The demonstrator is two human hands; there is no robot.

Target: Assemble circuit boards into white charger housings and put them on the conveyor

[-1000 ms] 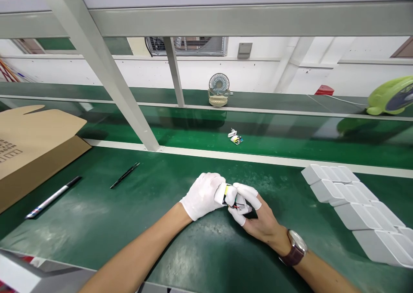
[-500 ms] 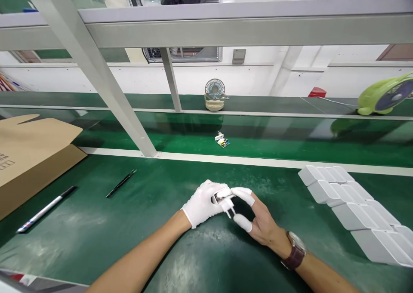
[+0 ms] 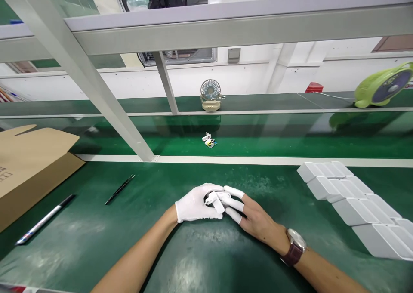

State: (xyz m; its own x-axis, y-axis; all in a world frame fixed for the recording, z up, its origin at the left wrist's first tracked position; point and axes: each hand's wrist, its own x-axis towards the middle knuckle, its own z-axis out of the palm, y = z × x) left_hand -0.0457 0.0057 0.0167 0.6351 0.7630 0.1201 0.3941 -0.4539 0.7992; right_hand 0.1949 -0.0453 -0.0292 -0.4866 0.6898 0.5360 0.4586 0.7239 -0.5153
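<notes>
My left hand (image 3: 198, 203), in a white glove, is curled round a small white plastic adapter piece (image 3: 217, 202) with prongs above the green table. White finger cots cover several fingertips of my right hand (image 3: 247, 209), and these press on the right side of the same piece. Its inner parts are too small to tell. Beyond the hands, a small circuit board (image 3: 211, 143) lies beside a white plug part (image 3: 206, 137) on the green surface behind the white strip.
White plastic bins (image 3: 355, 211) stand in rows at the right. Black tweezers (image 3: 120, 189), a marker pen (image 3: 45, 220) and a cardboard box (image 3: 38, 168) are on the left. A slanted metal post (image 3: 97, 86) rises at the left. Two fans (image 3: 211, 90) (image 3: 383, 86) stand behind.
The white piece has been turned between my hands. My right fingers have closed in on it, and my left hand has moved slightly left. The view has shifted a little.
</notes>
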